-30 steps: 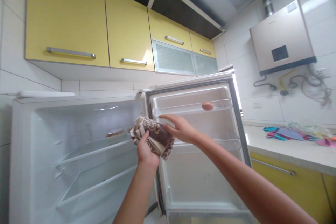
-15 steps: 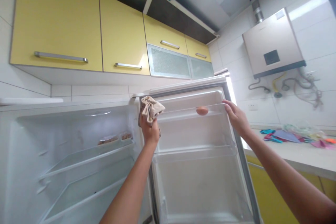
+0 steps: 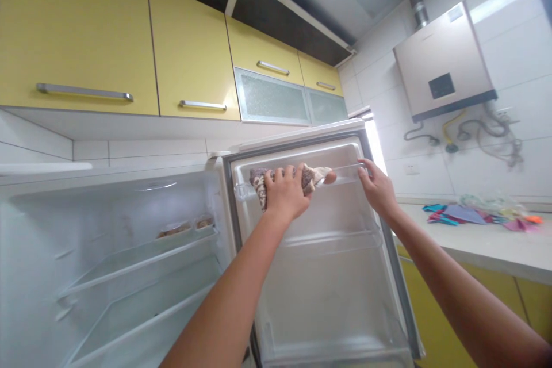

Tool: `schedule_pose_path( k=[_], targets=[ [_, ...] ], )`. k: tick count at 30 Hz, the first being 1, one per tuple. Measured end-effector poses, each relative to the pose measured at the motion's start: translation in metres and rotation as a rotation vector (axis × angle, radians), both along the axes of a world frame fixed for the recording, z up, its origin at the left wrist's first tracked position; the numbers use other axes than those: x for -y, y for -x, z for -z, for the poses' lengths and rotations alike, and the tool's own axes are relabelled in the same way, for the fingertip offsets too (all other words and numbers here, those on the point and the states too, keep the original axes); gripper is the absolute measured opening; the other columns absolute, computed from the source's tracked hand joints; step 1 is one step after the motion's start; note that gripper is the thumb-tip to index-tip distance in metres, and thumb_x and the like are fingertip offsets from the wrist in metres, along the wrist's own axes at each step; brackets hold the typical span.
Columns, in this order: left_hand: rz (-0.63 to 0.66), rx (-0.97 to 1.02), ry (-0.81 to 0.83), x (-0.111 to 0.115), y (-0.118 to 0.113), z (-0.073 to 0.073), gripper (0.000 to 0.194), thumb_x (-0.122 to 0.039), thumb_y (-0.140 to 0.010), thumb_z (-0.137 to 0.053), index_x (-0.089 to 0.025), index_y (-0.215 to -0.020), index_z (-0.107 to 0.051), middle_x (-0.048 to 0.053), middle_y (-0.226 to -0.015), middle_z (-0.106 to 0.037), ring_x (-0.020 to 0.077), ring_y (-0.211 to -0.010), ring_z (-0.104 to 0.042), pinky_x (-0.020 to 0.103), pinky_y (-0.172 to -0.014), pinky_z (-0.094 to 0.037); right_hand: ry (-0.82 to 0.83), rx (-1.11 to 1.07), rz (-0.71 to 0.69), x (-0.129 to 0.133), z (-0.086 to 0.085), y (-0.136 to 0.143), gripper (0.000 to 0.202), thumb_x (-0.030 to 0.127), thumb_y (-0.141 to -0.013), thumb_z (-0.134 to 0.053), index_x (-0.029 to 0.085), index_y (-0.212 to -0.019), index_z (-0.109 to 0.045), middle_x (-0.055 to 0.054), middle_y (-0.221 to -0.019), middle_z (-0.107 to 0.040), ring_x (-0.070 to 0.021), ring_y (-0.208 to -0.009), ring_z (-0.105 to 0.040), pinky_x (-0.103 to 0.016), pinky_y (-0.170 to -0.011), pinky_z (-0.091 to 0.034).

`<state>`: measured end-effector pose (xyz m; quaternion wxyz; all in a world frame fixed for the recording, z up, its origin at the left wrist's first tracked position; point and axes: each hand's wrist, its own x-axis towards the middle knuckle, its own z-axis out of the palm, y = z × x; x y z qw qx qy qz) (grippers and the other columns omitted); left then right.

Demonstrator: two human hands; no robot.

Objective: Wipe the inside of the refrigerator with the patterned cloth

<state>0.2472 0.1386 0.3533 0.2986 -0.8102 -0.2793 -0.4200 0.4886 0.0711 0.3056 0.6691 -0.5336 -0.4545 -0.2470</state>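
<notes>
My left hand (image 3: 287, 192) is closed over a folded brown and cream cloth (image 3: 259, 187), pressed against the front of the clear top door shelf (image 3: 345, 172). An egg (image 3: 330, 176) sits in that shelf, just right of the cloth, which partly covers it. At the shelf's right end, my right hand (image 3: 376, 187) grips its clear rim between thumb and fingers. Both hands are in front of the open refrigerator door (image 3: 319, 293). A lower clear door shelf (image 3: 336, 240) runs beneath them.
Left stands the open refrigerator compartment (image 3: 34, 253) with glass shelves and small food packs (image 3: 175, 229). Yellow cabinets (image 3: 194, 52) hang overhead. To the right, a counter (image 3: 487, 247) bears colourful cloths and plastic bags (image 3: 470, 213); a water heater (image 3: 444, 63) is on the wall.
My left hand has moved right with the cloth, from the door's hinge side to the top shelf's front near the egg. My right hand stays at the shelf's right end.
</notes>
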Motion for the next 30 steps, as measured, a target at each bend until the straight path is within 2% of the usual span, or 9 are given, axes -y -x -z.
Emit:
schedule_pose_path(
  k=[4, 10, 15, 18, 20, 22, 26, 30],
  targets=[
    [-0.004, -0.031, -0.028, -0.001, -0.001, -0.001, 0.060, -0.041, -0.085, -0.057, -0.024, -0.142, -0.044, 0.014, -0.130, -0.060, 0.0360, -0.118, -0.052, 0.060, -0.108, -0.030, 0.013, 0.010, -0.008, 0.000, 0.001, -0.001, 0.055, 0.054, -0.092, -0.040, 0.020, -0.129, -0.062, -0.015, -0.132, -0.068, -0.0289, -0.097, -0.070, -0.048, -0.091, -0.053],
    [-0.073, -0.047, -0.033, -0.021, 0.039, -0.007, 0.053, -0.046, -0.085, -0.058, -0.026, -0.134, -0.047, 0.011, -0.122, -0.063, 0.0322, -0.113, -0.056, 0.050, -0.099, -0.037, 0.026, 0.098, 0.054, 0.000, -0.004, -0.012, 0.050, 0.048, -0.091, -0.041, 0.019, -0.125, -0.063, -0.015, -0.125, -0.070, -0.0307, -0.110, -0.066, -0.049, -0.095, -0.052],
    [-0.098, -0.079, -0.044, -0.037, 0.076, -0.013, 0.047, -0.042, -0.085, -0.056, -0.025, -0.129, -0.050, 0.009, -0.117, -0.064, 0.0317, -0.111, -0.058, 0.049, -0.097, -0.039, 0.048, 0.300, 0.141, 0.005, -0.025, -0.008, 0.040, 0.037, -0.090, -0.042, 0.018, -0.114, -0.068, -0.014, -0.117, -0.072, -0.0307, -0.118, -0.060, -0.052, -0.107, -0.043],
    [-0.093, -0.097, -0.044, -0.041, 0.088, -0.014, 0.047, -0.039, -0.083, -0.057, -0.024, -0.128, -0.051, 0.009, -0.117, -0.064, 0.0308, -0.113, -0.058, 0.047, -0.101, -0.039, 0.058, 0.475, -0.003, 0.009, -0.046, 0.012, 0.035, 0.030, -0.087, -0.044, 0.022, -0.109, -0.071, -0.009, -0.117, -0.073, -0.0271, -0.117, -0.060, -0.046, -0.105, -0.045],
    [-0.105, -0.095, -0.045, -0.042, 0.092, -0.014, 0.047, -0.038, -0.083, -0.057, -0.024, -0.127, -0.051, 0.009, -0.117, -0.065, 0.0306, -0.112, -0.058, 0.047, -0.101, -0.039, 0.159, 0.587, -0.105, 0.011, -0.062, 0.029, 0.033, 0.030, -0.088, -0.043, 0.023, -0.100, -0.073, -0.007, -0.114, -0.075, -0.0253, -0.115, -0.062, -0.042, -0.103, -0.045],
    [-0.119, -0.089, -0.047, -0.041, 0.093, -0.014, 0.047, -0.038, -0.082, -0.057, -0.024, -0.127, -0.051, 0.009, -0.117, -0.064, 0.0308, -0.112, -0.058, 0.046, -0.099, -0.040, 0.316, 0.647, -0.133, 0.011, -0.078, 0.045, 0.033, 0.033, -0.090, -0.044, 0.022, -0.088, -0.075, -0.007, -0.108, -0.076, -0.0250, -0.109, -0.064, -0.039, -0.098, -0.046],
    [-0.131, -0.099, -0.039, -0.037, 0.094, -0.014, 0.049, -0.038, -0.083, -0.057, -0.023, -0.129, -0.050, 0.010, -0.119, -0.064, 0.0316, -0.113, -0.057, 0.047, -0.101, -0.040, 0.664, 0.495, -0.204, 0.008, -0.099, 0.062, 0.042, 0.040, -0.092, -0.042, 0.019, -0.074, -0.073, -0.006, -0.077, -0.076, -0.0192, -0.074, -0.068, -0.031, -0.076, -0.049],
    [-0.149, -0.101, -0.031, -0.035, 0.094, -0.014, 0.049, -0.038, -0.082, -0.057, -0.022, -0.128, -0.050, 0.010, -0.120, -0.064, 0.0323, -0.113, -0.056, 0.047, -0.101, -0.040, 0.813, 0.396, -0.291, 0.011, -0.107, 0.059, 0.044, 0.043, -0.090, -0.044, 0.018, -0.068, -0.073, -0.006, -0.063, -0.072, -0.0178, -0.062, -0.066, -0.030, -0.070, -0.049]
  ],
)
